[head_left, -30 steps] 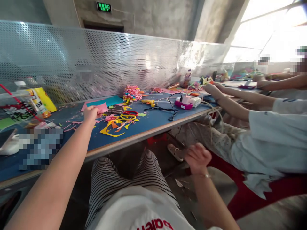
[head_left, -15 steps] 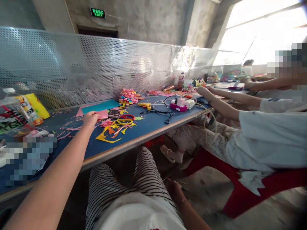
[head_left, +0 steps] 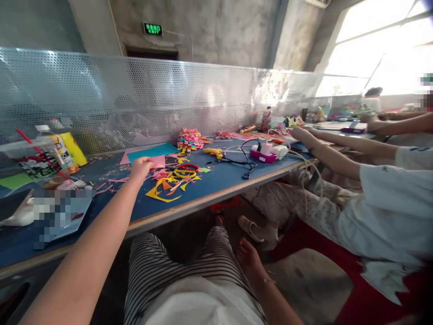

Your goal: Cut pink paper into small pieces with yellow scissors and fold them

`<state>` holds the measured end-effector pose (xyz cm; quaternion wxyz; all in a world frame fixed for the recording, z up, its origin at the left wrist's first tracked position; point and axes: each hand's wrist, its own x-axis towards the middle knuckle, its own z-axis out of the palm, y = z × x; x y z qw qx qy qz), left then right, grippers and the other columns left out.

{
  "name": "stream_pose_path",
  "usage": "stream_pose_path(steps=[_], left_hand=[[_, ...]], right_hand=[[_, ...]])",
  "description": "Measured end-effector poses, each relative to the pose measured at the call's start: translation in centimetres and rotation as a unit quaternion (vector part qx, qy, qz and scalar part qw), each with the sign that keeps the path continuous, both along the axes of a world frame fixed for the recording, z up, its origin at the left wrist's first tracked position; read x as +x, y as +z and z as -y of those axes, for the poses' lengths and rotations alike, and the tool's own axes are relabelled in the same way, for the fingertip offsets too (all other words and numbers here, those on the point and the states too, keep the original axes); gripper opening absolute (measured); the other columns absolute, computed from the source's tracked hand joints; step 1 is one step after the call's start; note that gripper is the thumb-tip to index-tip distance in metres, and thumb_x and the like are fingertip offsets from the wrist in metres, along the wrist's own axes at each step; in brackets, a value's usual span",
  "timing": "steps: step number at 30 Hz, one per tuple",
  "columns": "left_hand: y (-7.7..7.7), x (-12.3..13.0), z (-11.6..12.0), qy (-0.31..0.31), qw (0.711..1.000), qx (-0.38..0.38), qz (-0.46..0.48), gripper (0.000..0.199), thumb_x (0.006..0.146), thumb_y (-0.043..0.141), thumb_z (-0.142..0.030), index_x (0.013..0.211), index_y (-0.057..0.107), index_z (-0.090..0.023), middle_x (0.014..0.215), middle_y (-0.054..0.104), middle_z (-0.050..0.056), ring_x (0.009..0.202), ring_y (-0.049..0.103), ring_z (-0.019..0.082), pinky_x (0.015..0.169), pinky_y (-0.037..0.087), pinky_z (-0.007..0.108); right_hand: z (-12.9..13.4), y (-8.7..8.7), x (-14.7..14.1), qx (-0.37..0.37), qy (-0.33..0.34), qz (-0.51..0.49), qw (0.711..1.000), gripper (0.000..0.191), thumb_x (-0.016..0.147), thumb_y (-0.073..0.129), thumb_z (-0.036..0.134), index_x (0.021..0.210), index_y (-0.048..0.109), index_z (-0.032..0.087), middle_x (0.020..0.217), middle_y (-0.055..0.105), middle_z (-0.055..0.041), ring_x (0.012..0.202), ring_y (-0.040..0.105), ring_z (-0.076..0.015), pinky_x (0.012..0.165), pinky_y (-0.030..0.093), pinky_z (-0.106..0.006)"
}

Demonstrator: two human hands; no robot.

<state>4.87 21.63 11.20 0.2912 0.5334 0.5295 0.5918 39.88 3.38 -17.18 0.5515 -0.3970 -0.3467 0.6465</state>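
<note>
My left hand (head_left: 140, 169) reaches over the blue table and pinches a small pink sheet of paper (head_left: 158, 161). A teal sheet (head_left: 154, 152) lies just behind it, overlapping another pink sheet. Right of this hand are scissors with red handles (head_left: 186, 172) and a pair of yellow loops among cut scraps. A curved yellow paper offcut (head_left: 162, 197) rests close to the table edge. My right hand (head_left: 250, 258) is low beside my right thigh, off the table. Its fingers are loosely curled, and nothing shows in them.
Behind the scraps stand a pink paper-strip bundle (head_left: 190, 140), a yellow tool (head_left: 214, 152) and a magenta power strip (head_left: 263, 156) with cables. A plastic cup (head_left: 40, 158) and a phone-like dark slab are leftward. A perforated metal screen (head_left: 216, 95) backs the table. A co-worker's arms (head_left: 334, 155) extend from the right.
The view has shifted, so the table things appear farther right. My right hand has risen a little beside my thigh. My left hand still pinches the pink sheet.
</note>
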Motion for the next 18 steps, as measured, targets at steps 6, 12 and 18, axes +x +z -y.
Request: stream_pose_path(steps=[6,12,18], left_hand=[[0.4,0.3,0.2,-0.017,1.0,0.011,0.011,0.014,0.052,0.057,-0.02,0.065,0.057,-0.015,0.052,0.054,-0.002,0.048,0.054,0.013,0.053,0.047,0.027],[0.8,1.0,0.4,-0.025,1.0,-0.01,-0.003,0.009,0.054,0.057,-0.022,0.061,0.054,-0.017,0.04,0.044,-0.005,0.036,0.04,0.009,0.04,0.031,0.02],[1.7,2.2,1.2,-0.076,0.993,-0.009,0.091,0.018,0.053,0.062,-0.024,0.066,0.052,-0.018,0.046,0.048,-0.005,0.04,0.043,0.008,0.042,0.035,0.02]], right_hand=[[-4.9,18.5,-5.5,0.289,0.523,0.056,0.799,0.038,0.068,0.063,0.044,0.049,0.052,0.012,0.041,0.043,0.0001,0.041,0.039,-0.0073,0.043,0.032,-0.022],[-11.8,32.4,-12.6,0.377,0.266,0.304,0.833,0.029,0.077,0.056,0.043,0.07,0.052,0.014,0.052,0.043,0.0051,0.047,0.038,-0.0052,0.045,0.03,-0.018],[-18.9,33.4,-16.2,0.279,0.263,0.302,0.873,0.031,0.065,0.071,0.032,0.084,0.054,0.016,0.07,0.057,0.0016,0.061,0.052,-0.0075,0.051,0.041,-0.016]])
